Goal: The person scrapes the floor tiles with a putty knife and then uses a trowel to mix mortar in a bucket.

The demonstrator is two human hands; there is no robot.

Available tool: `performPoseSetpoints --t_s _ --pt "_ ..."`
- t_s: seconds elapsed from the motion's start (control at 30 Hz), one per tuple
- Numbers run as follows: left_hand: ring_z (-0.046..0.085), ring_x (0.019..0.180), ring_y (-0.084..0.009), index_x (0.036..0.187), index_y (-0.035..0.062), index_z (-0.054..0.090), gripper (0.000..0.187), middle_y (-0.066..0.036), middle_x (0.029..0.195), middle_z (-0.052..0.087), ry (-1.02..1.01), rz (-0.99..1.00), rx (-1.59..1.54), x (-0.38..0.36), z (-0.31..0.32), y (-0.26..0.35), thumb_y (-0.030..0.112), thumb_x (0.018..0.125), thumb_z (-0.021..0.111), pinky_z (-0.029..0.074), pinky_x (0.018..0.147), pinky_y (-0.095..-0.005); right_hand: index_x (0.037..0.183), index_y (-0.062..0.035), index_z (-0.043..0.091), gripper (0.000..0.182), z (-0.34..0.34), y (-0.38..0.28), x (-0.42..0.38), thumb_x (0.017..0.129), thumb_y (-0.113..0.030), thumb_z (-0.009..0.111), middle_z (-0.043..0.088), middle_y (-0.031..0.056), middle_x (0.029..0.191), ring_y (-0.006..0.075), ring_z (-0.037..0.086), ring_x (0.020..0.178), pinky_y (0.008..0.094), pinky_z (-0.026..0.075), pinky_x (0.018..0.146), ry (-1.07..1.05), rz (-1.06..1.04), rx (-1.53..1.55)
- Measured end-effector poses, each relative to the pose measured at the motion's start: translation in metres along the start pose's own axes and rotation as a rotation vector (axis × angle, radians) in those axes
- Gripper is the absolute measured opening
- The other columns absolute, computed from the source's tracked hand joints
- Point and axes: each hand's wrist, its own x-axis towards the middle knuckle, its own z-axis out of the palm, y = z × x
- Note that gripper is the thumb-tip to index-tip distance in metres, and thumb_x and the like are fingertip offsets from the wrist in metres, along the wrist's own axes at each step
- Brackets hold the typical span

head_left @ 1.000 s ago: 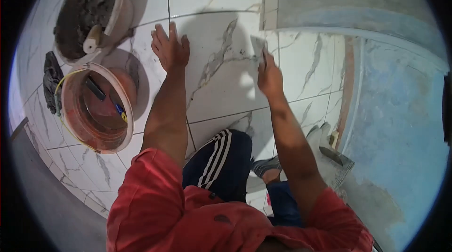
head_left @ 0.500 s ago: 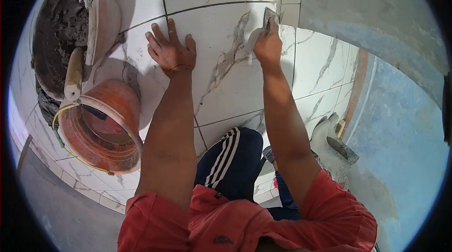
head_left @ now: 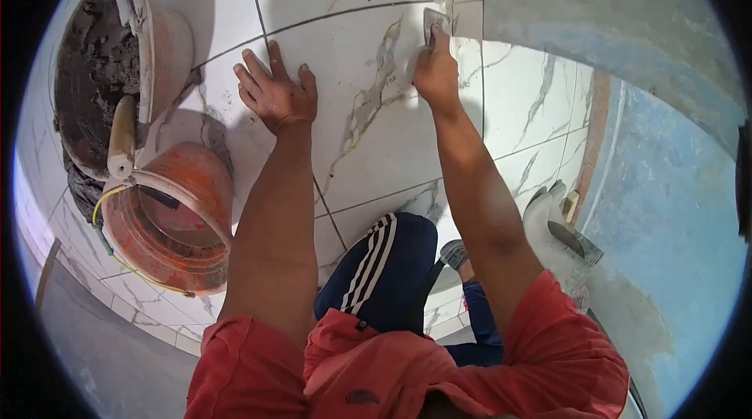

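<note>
My left hand [head_left: 280,98] lies with fingers spread on a white marble-patterned floor tile [head_left: 345,51], just below a dark grout line. In my right hand [head_left: 437,76] is a small flat grey scraper [head_left: 432,19], gripped with a finger stretched along it. Its blade sits at the tile's right edge, beside a narrow border strip [head_left: 468,21]. My fingers cover the lower part of the scraper.
A bucket of dark wet mortar [head_left: 168,51] stands at the left, with a wooden-handled tool [head_left: 123,133] in it. Below it is an orange bucket [head_left: 168,262] with liquid. A bare grey surface [head_left: 595,12] and a whitish bag [head_left: 548,223] are to the right.
The view has shifted slightly, moving the tiles left. The scraper has turned a little at the tile edge. My left hand stays spread on the tile.
</note>
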Motion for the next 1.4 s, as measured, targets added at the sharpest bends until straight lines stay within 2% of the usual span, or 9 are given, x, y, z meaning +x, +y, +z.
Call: performPoseSetpoints --t_s 0.1,0.2,0.3,0.4,0.6,0.73,0.83,0.97,1.4 --pt "0.021 0.143 -0.039 0.149 0.0221 0.039 0.07 -0.015 0.153 0.024 0.003 -0.003 -0.004 -0.001 0.003 0.0 0.044 0.086 0.061 0.02 0.114 -0.0509 0.138 0.0013 0.043 0.046 -0.003 -0.002 -0.004 0.092 -0.007 0.044 0.064 0.0327 0.105 0.0498 0.063 0.096 0.0516 0.05 0.083 -0.127 0.181 -0.035" --pt "0.021 0.143 -0.0397 0.148 0.0215 0.041 0.07 -0.015 0.153 0.025 0.008 -0.001 0.035 0.001 0.001 0.001 0.044 0.085 0.061 0.021 0.114 -0.0503 0.139 0.0005 0.039 0.052 0.004 0.017 -0.007 0.088 -0.007 0.046 0.065 0.0329 0.085 0.0507 0.062 0.084 0.0568 0.049 0.076 0.065 -0.167 0.004" --pt "0.022 0.142 -0.041 0.147 0.0208 0.043 0.069 -0.015 0.153 0.025 0.031 0.005 0.006 -0.001 0.004 0.0 0.043 0.084 0.062 0.021 0.114 -0.0505 0.142 -0.0011 0.037 0.055 -0.012 -0.014 0.01 0.088 -0.006 0.046 0.065 0.0324 0.098 0.0499 0.062 0.094 0.0545 0.048 0.085 -0.239 0.308 -0.065" --pt "0.024 0.141 -0.0419 0.146 0.02 0.044 0.069 -0.016 0.153 0.026 0.059 0.019 -0.017 0.0 0.002 -0.001 0.043 0.084 0.062 0.021 0.113 -0.0508 0.141 -0.0019 0.038 0.054 -0.005 -0.004 -0.006 0.088 -0.006 0.047 0.066 0.0303 0.094 0.0494 0.063 0.091 0.0543 0.049 0.081 -0.009 -0.032 -0.021" --pt "0.024 0.141 -0.043 0.146 0.0191 0.045 0.069 -0.018 0.153 0.028 0.035 0.027 -0.032 -0.009 0.001 -0.004 0.043 0.083 0.062 0.021 0.113 -0.0517 0.142 -0.0062 0.041 0.055 -0.015 -0.017 0.017 0.087 -0.004 0.047 0.063 0.0329 0.107 0.0492 0.061 0.099 0.0518 0.048 0.088 -0.228 0.322 -0.096" --pt "0.025 0.14 -0.045 0.147 0.02 0.041 0.071 -0.021 0.152 0.028 0.057 0.026 -0.044 0.002 0.001 -0.001 0.04 0.082 0.063 0.022 0.112 -0.0535 0.141 -0.0071 0.042 0.052 -0.007 -0.01 0.002 0.089 -0.007 0.046 0.065 0.0322 0.096 0.0496 0.062 0.093 0.0545 0.049 0.081 0.077 -0.124 -0.01" --pt "0.025 0.14 -0.0451 0.147 0.0204 0.041 0.072 -0.021 0.152 0.028 0.05 0.035 -0.047 -0.001 -0.003 0.0 0.04 0.082 0.064 0.023 0.111 -0.0532 0.141 -0.0071 0.043 0.051 -0.018 -0.017 0.031 0.09 -0.007 0.046 0.06 0.0312 0.117 0.049 0.058 0.108 0.0497 0.047 0.093 -0.232 0.307 -0.012" --pt "0.025 0.14 -0.0452 0.147 0.0195 0.04 0.073 -0.021 0.151 0.029 0.035 0.02 -0.057 0.003 -0.002 -0.002 0.04 0.081 0.064 0.023 0.111 -0.0527 0.143 -0.008 0.042 0.051 -0.006 0.005 -0.004 0.092 -0.011 0.046 0.059 0.0265 0.124 0.0484 0.058 0.107 0.0503 0.048 0.09 -0.058 0.041 0.012" --pt "0.024 0.141 -0.0451 0.147 0.0182 0.041 0.07 -0.021 0.152 0.027 -0.009 0.05 -0.03 -0.007 -0.004 -0.004 0.042 0.085 0.062 0.023 0.112 -0.0544 0.133 -0.0024 0.041 0.043 -0.009 -0.004 -0.002 0.092 -0.012 0.046 0.062 0.0347 0.106 0.0526 0.058 0.102 0.0545 0.047 0.087 -0.181 0.27 -0.019"
